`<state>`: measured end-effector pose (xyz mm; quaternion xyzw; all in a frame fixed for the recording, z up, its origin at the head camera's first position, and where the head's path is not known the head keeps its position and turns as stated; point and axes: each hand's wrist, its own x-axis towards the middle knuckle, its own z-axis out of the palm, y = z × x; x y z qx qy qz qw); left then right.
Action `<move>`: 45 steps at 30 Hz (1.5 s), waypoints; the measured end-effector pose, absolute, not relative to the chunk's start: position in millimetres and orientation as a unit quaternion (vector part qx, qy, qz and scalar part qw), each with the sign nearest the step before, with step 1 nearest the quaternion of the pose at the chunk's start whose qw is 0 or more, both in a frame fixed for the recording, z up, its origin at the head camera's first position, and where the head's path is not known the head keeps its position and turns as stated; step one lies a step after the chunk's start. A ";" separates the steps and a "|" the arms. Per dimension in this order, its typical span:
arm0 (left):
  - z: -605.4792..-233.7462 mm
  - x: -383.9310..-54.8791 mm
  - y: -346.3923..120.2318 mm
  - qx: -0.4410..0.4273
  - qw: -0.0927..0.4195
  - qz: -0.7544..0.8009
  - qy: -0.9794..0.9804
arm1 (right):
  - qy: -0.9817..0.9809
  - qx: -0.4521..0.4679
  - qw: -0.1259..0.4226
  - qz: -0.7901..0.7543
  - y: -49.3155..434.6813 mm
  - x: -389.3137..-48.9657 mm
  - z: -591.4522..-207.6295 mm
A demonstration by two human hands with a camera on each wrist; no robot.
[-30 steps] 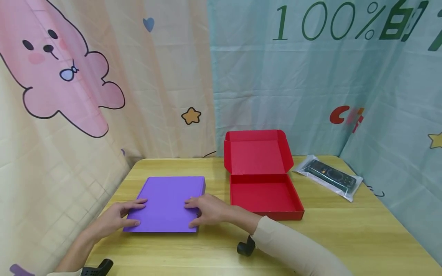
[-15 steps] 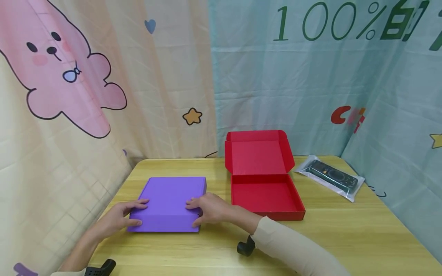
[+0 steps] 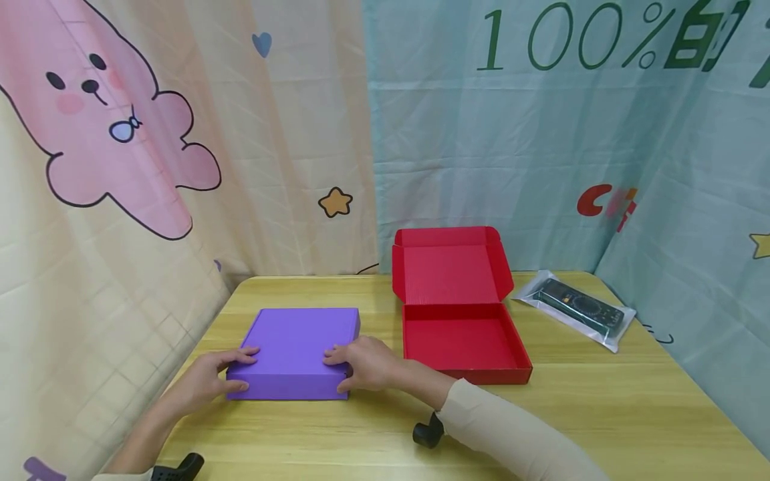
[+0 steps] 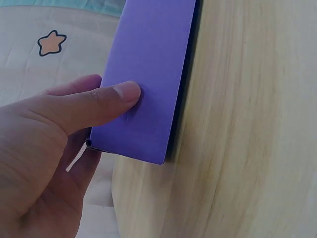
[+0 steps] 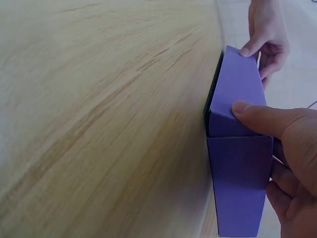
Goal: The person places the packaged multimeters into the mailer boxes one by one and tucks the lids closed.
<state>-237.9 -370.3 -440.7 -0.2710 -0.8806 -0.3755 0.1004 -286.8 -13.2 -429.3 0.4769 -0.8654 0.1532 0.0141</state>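
A purple cardboard box (image 3: 301,341) lies on the left half of the table, its lid down and its front panel (image 3: 289,386) nearly upright. My left hand (image 3: 203,381) pinches the front left corner, thumb on the front panel, fingers over the top. At the front right corner my right hand (image 3: 369,364) holds it the same way. In the left wrist view, the left thumb (image 4: 114,99) presses the purple front panel (image 4: 148,59). The right wrist view shows the right thumb (image 5: 257,116) near the panel's end, beside the box's side wall (image 5: 240,183).
A red cardboard box (image 3: 466,374) stands right of the purple one with its lid raised and nothing inside. Farther right lies a black device in a clear plastic bag (image 3: 577,307), which looks like a multimeter. Printed curtains (image 3: 289,133) hang behind the wooden table (image 3: 571,414).
The purple box's front flap has swung from sticking out flat to folded down against the front. Both hands have moved slightly with it; the red box and bagged device stay put.
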 end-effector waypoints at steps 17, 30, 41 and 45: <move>-434.8 -239.1 -359.2 -0.247 0.165 -0.277 -0.914 | -0.877 0.465 0.046 0.115 -18.0 -285.6 -434.2; -432.6 -242.5 -360.3 -0.229 0.134 -0.298 -0.917 | -0.872 0.477 0.001 0.107 -17.7 -297.0 -421.3; -426.8 -266.6 -364.5 -0.209 0.096 -0.299 -0.926 | -0.853 0.503 -0.071 0.119 -21.8 -334.1 -401.7; -424.8 -275.1 -362.9 -0.192 0.083 -0.292 -0.933 | -0.856 0.494 -0.093 0.125 -24.7 -346.6 -400.9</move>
